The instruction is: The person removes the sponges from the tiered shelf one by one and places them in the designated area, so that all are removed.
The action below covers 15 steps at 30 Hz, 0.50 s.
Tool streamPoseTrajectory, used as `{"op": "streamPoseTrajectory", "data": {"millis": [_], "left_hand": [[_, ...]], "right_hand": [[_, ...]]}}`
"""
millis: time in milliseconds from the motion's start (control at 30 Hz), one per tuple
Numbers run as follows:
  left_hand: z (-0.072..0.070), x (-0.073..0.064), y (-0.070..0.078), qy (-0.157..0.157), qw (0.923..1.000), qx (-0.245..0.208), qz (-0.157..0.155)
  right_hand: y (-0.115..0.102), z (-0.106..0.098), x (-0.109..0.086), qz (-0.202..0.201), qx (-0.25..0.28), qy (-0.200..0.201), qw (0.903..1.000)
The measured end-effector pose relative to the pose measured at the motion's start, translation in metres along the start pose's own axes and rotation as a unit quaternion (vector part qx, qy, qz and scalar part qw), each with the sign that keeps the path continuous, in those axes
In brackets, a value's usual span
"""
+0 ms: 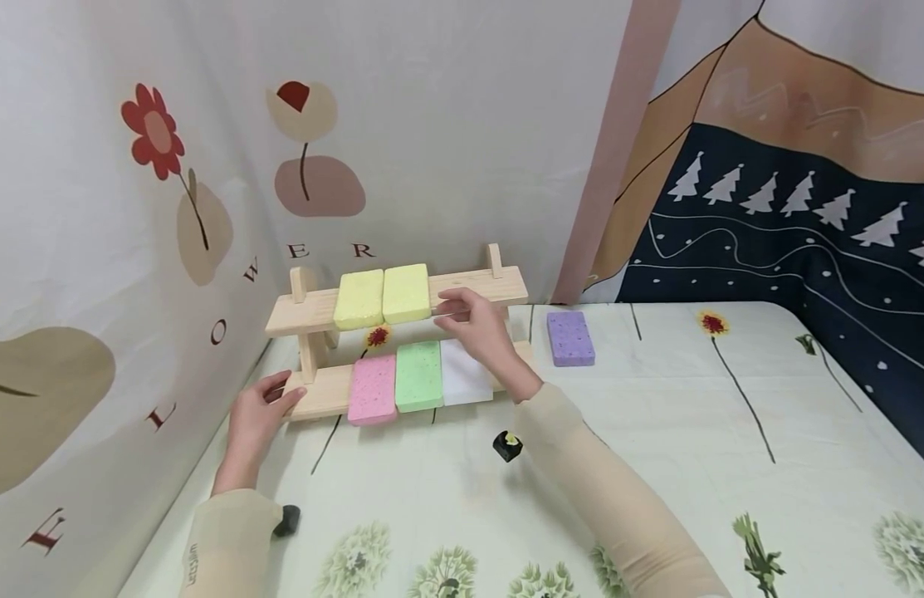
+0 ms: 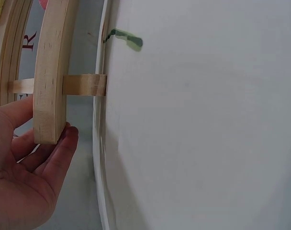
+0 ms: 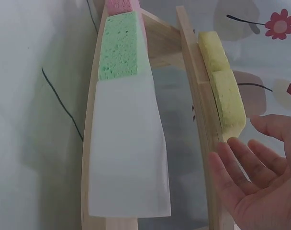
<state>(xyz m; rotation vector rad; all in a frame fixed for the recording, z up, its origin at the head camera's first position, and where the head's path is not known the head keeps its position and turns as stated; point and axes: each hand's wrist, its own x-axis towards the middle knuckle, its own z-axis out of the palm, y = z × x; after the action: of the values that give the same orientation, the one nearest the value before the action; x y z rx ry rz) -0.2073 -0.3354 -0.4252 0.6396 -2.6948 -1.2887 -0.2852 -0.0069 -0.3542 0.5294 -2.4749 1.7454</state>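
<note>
A two-tier wooden shelf [image 1: 305, 314] stands by the back wall. Two yellow sponges [image 1: 359, 299] lie side by side on its upper board. On the lower board are a pink sponge [image 1: 372, 390], a green sponge [image 3: 119, 45] and a smooth white block [image 3: 126, 148], touching in a row. My left hand [image 1: 256, 419] grips the lower board's left end; the left wrist view shows thumb and fingers on opposite faces of the wood [image 2: 50, 86]. Beside the right-hand yellow sponge, my right hand [image 3: 265, 172] has relaxed fingers spread and holds nothing, close to the upper board.
A purple sponge [image 1: 570, 339] lies on the printed tablecloth [image 1: 656, 415], right of the shelf. Cloth walls printed with flowers and letters rise behind and to the left. A dark cloth panel with trees [image 1: 760, 241] hangs at the right.
</note>
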Motion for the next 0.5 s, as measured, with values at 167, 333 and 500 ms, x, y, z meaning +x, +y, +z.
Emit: {"op": "streamPoseTrajectory", "data": {"millis": [167, 333, 500], "left_hand": [[-0.002, 0.0, 0.002, -0.002, 1.0, 0.001, 0.009], [-0.003, -0.002, 0.001, -0.003, 1.0, 0.002, 0.006], [-0.001, -0.001, 0.0, 0.0, 1.0, 0.003, 0.005]], "right_hand": [[-0.001, 0.005, 0.004, 0.003, 0.0, -0.003, 1.0], [-0.002, 0.011, 0.006, 0.017, -0.01, 0.006, 0.9998], [-0.004, 0.016, 0.009, 0.017, -0.007, 0.022, 0.9996]]}}
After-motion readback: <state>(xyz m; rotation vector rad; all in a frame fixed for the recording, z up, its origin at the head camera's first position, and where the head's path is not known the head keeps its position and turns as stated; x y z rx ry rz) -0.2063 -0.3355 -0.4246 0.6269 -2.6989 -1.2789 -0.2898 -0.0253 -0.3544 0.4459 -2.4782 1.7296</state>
